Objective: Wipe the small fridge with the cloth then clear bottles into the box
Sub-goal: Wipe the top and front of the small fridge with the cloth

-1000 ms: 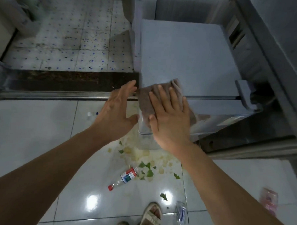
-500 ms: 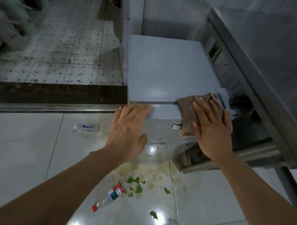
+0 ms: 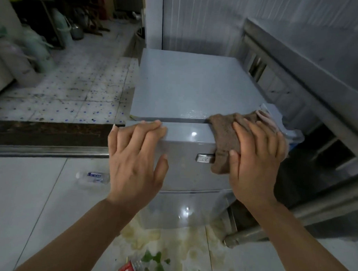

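Right hand [image 3: 256, 158] flat, pressing cloth [image 3: 224, 137] on fridge [image 3: 196, 91]; bottle [image 3: 93, 176] on floor.

fridge [image 3: 188, 89]: 1 | cloth [image 3: 224, 137]: 1 | bottles: 2 [image 3: 93, 176] [image 3: 128, 269] | hands: 2 [image 3: 135, 160] [image 3: 256, 158]

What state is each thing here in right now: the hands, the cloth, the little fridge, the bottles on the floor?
left hand: open, flat on the fridge door's top edge
right hand: open, pressing the cloth
cloth: draped over the door's upper right corner
small fridge: door closed
clear bottle: lying on the floor
red-label bottle: lying among spilled scraps
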